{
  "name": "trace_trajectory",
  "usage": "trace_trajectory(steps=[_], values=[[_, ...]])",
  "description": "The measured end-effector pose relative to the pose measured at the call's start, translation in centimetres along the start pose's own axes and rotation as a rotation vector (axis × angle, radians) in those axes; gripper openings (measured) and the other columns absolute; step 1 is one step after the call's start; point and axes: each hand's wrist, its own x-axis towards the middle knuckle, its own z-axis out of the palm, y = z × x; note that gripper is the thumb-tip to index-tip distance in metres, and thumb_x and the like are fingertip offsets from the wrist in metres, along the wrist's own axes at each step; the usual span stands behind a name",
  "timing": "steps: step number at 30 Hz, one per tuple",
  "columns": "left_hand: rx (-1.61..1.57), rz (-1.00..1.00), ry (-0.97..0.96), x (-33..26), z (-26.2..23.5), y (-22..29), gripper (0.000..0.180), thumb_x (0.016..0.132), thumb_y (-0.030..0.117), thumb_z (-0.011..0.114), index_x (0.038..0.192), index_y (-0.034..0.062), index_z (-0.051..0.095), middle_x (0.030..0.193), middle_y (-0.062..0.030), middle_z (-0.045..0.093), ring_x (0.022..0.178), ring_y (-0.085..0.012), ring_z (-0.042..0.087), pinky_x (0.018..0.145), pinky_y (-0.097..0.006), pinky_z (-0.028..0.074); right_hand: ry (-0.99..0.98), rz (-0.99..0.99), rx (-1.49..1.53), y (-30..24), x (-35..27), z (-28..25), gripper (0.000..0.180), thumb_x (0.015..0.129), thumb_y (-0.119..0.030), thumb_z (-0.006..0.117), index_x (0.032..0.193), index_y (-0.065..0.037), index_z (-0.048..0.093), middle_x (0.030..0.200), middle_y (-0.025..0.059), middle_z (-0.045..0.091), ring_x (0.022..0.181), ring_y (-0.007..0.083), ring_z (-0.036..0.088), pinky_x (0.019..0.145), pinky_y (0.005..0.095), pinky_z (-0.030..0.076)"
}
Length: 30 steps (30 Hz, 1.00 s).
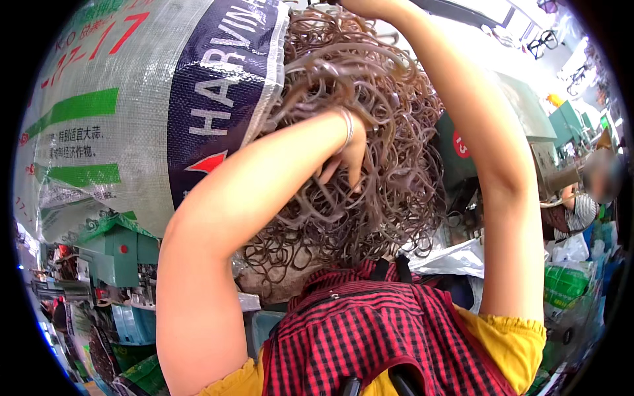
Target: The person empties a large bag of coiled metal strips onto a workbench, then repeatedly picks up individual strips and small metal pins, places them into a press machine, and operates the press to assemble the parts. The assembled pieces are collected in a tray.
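Nearest us, at six o'clock, is a red-and-black checked apron (356,323). Just above centre, toward one o'clock, the left hand (348,155) dips into a heap of curly brown rubbery loops (403,191); its visible fingers stand slightly apart, but whether they grip any loops we cannot tell. At ten o'clock bulges a printed woven sack (142,148), its edge against the heap. We judge the handling unfinished: many loops lie loose outside. How many the sack holds, and whether loops are going in or out, we cannot see. The right hand (360,5), at twelve o'clock, is cut off, its grip unreadable. Farther, at three o'clock, a co-worker (581,210) appears small and blurred.
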Motion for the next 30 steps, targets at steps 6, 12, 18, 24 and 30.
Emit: trace_trajectory(steps=[6, 12, 18, 24, 30], values=[[-0.174, 0.402, 0.451, 1.3, 1.3, 0.5, 0.05, 0.085, 0.047, 0.073, 0.106, 0.0006, 0.071, 0.096, -0.0131, 0.074, 0.082, -0.0233, 0.069, 0.07, -0.035, 0.057, -0.105, -0.316, 0.206, -8.5, -4.5, 4.9, 0.048, 0.079, -0.023, 0.066, 0.125, -0.008, 0.064, 0.127, 0.0208, 0.063, 0.111, 0.0365, 0.063, 0.1, 0.0436, 0.049], [-0.183, 0.865, 0.927, -0.7, 10.1, 2.1, 0.029, 0.086, 0.023, 0.069, 0.106, 0.0029, 0.069, 0.094, -0.0205, 0.07, 0.092, -0.0381, 0.067, 0.084, -0.046, 0.052, 0.142, -0.489, 0.143, -11.7, 3.5, 15.6, 0.051, 0.078, -0.037, 0.068, 0.117, -0.006, 0.066, 0.128, 0.0214, 0.06, 0.121, 0.0344, 0.055, 0.103, 0.0423, 0.046], [-0.576, 1.023, 1.506, -2.2, 20.2, -5.9, 0.022, 0.086, 0.017, 0.069, 0.105, 0.0066, 0.072, 0.098, -0.012, 0.072, 0.079, -0.0298, 0.066, 0.068, -0.038, 0.05, -0.001, -0.275, 0.087, -11.6, 13.0, 21.5, 0.05, 0.079, -0.035, 0.069, 0.118, -0.004, 0.065, 0.125, 0.0212, 0.06, 0.118, 0.0333, 0.057, 0.102, 0.0422, 0.047], [-0.336, 0.096, 1.677, 6.6, 36.8, -8.2, 0.04, 0.081, 0.02, 0.074, 0.118, 0.0073, 0.066, 0.129, -0.0122, 0.064, 0.109, -0.0305, 0.063, 0.077, -0.042, 0.048, -0.09, -0.192, 0.09, -12.1, 18.8, 25.7, 0.05, 0.081, -0.032, 0.07, 0.119, -0.002, 0.063, 0.122, 0.021, 0.061, 0.115, 0.0321, 0.058, 0.101, 0.042, 0.049], [-1.002, -0.252, 1.414, 13.5, 30.9, -13.2, 0.074, 0.073, 0.042, 0.084, 0.125, -0.002, 0.057, 0.127, -0.0318, 0.054, 0.099, -0.039, 0.063, 0.075, -0.05, 0.049, -0.135, -0.231, 0.116, -9.0, 17.6, 25.3, 0.049, 0.082, -0.03, 0.071, 0.12, -0.001, 0.061, 0.12, 0.0208, 0.061, 0.112, 0.0309, 0.06, 0.1, 0.0419, 0.05]])
